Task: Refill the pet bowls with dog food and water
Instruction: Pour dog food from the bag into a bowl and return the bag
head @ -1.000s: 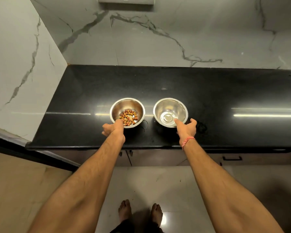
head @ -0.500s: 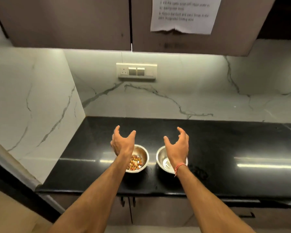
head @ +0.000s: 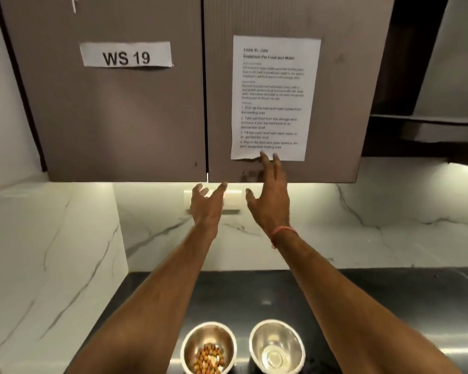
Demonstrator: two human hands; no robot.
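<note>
black counter [head: 389, 306] holds bowls [head: 208, 346] well below raised left hand [head: 207, 203], right hand [head: 270, 195].

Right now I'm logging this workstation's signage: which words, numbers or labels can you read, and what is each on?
"WS 19": white paper strip on the left brown cabinet door.
"Replenish Pet Food and Water": heading of the white printed sheet on the right brown cabinet door.
Sheet's top line, paragraphs and four numbered steps: too blurred to quote reliably.
Steel bowls: no text visible.
</note>
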